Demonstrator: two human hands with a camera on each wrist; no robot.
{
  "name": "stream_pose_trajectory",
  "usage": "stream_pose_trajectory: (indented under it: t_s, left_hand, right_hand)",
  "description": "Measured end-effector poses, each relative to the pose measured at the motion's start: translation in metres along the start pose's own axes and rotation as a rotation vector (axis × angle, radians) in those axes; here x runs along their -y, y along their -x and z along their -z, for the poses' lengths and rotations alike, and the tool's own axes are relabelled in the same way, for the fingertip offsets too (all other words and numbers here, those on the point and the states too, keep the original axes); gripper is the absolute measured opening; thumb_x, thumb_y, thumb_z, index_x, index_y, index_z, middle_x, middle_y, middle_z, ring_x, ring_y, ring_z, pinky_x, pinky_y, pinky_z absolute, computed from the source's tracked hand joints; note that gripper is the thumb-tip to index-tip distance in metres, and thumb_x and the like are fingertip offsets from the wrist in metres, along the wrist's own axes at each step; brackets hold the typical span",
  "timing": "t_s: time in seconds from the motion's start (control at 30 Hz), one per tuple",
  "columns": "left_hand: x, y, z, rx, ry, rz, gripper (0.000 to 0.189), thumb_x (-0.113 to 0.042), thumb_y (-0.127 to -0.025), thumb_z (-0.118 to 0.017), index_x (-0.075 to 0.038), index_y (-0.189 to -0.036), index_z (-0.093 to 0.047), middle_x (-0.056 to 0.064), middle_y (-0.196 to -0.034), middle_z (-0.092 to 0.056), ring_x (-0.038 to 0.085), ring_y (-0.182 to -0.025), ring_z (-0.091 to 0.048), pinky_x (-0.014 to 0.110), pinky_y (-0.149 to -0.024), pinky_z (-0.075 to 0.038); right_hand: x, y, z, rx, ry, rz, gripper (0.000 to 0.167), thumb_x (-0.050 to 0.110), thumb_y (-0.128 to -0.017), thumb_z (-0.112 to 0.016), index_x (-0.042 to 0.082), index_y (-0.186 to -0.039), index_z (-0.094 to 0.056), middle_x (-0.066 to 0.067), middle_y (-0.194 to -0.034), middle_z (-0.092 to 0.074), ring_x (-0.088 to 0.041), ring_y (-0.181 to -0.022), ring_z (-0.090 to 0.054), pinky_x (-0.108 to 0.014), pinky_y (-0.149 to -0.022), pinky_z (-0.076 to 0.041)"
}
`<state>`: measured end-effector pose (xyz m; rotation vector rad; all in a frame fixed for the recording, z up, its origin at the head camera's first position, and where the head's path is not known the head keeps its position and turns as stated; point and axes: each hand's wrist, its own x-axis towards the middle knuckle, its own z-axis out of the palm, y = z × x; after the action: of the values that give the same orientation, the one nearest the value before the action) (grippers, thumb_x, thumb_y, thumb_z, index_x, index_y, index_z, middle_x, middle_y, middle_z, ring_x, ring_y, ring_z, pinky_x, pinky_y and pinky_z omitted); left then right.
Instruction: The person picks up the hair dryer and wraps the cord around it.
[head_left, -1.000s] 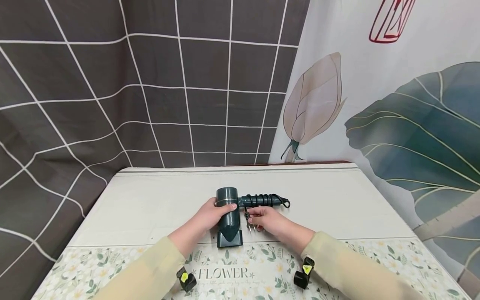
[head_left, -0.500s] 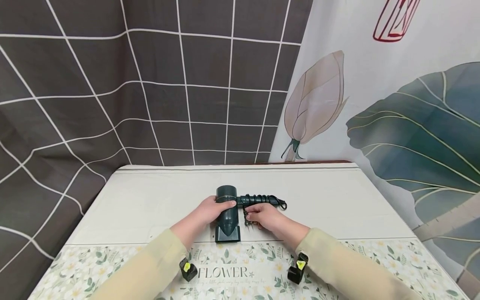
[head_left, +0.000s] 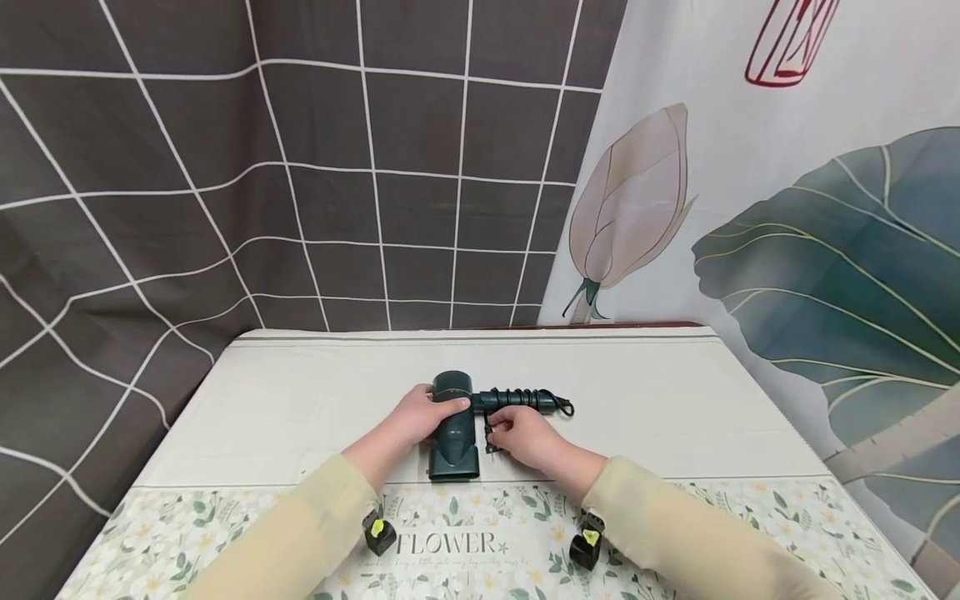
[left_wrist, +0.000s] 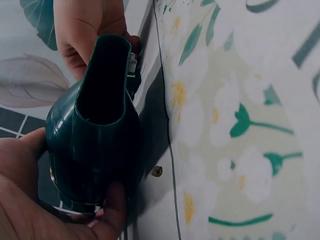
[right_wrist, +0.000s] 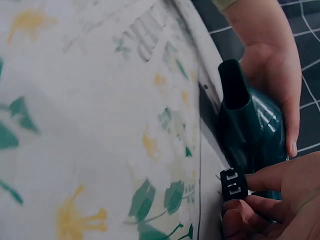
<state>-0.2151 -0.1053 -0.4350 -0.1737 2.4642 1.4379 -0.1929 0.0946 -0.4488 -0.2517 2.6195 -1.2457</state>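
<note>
A dark green hair dryer (head_left: pixel 454 433) lies at the middle of the table, its flat nozzle (left_wrist: pixel 82 102) facing the person. My left hand (head_left: pixel 414 421) grips the barrel, thumb over the top and fingers on the far side. To the right extends the handle, with a black cord (head_left: pixel 519 400) coiled round it and a loop at its end. Just below the handle, my right hand (head_left: pixel 527 435) pinches the black plug (right_wrist: pixel 233 184) between thumb and fingers, close beside the barrel. Part of the cord near the plug is hidden behind the fingers.
Under the dryer is a table with a white cloth (head_left: pixel 315 400), its near part printed with flowers and lettering. Behind stand a dark grid curtain (head_left: pixel 420 208) and a white curtain (head_left: pixel 637 275) with plant pictures. Each wrist carries a small black camera (head_left: pixel 379 535).
The dryer has shifted slightly away from the person. My right hand has drawn a little left toward the barrel, and the plug's prongs, plain before, show less in the head view.
</note>
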Motion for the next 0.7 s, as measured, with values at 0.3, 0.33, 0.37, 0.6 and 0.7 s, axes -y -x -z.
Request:
stream_pose_trajectory:
  t_s: [0.3,0.33,0.37,0.6,0.7]
  left_hand:
    - [0.004,-0.002,0.000,0.036,0.070,0.023,0.094,-0.055,-0.088,-0.068,0.009,-0.147,-0.032,0.029,-0.131,-0.054,0.028,-0.093,-0.063,0.037,-0.071,-0.055]
    - [0.005,-0.002,0.000,0.037,0.073,0.025,0.094,-0.055,-0.089,-0.067,0.009,-0.148,-0.031,0.029,-0.133,-0.052,0.028,-0.093,-0.063,0.037,-0.070,-0.055]
    - [0.005,-0.002,0.001,0.038,0.077,0.028,0.094,-0.055,-0.089,-0.066,0.008,-0.149,-0.030,0.030,-0.135,-0.051,0.029,-0.094,-0.063,0.037,-0.070,-0.056]
    - [0.008,0.005,0.009,0.047,0.125,0.038,0.090,-0.053,-0.094,-0.061,0.006,-0.151,-0.026,0.033,-0.130,-0.054,0.037,-0.107,-0.064,0.040,-0.076,-0.057]
    - [0.012,0.009,0.015,0.031,0.105,0.042,0.086,-0.055,-0.095,-0.059,0.002,-0.152,-0.028,0.029,-0.121,-0.061,0.032,-0.101,-0.065,0.036,-0.074,-0.056]
  right_hand:
    - [-0.007,0.001,0.001,-0.038,0.155,0.095,0.021,0.015,-0.095,-0.065,0.004,-0.113,-0.067,0.003,-0.072,-0.054,-0.011,-0.061,-0.049,-0.030,-0.061,-0.041]
    - [-0.007,0.001,0.001,-0.042,0.163,0.102,0.022,0.016,-0.095,-0.064,0.005,-0.114,-0.067,0.004,-0.071,-0.054,-0.011,-0.061,-0.049,-0.029,-0.061,-0.041]
    - [-0.007,0.001,0.002,-0.043,0.169,0.107,0.022,0.017,-0.096,-0.064,0.006,-0.115,-0.067,0.004,-0.071,-0.054,-0.011,-0.060,-0.049,-0.029,-0.061,-0.041]
    - [-0.007,0.005,0.006,-0.049,0.182,0.149,0.025,0.020,-0.098,-0.062,0.009,-0.119,-0.067,0.005,-0.077,-0.056,-0.011,-0.061,-0.049,-0.030,-0.061,-0.042]
    - [-0.008,0.009,0.010,-0.049,0.168,0.163,0.024,0.020,-0.098,-0.062,0.010,-0.118,-0.068,0.006,-0.080,-0.057,-0.011,-0.061,-0.051,-0.030,-0.061,-0.043]
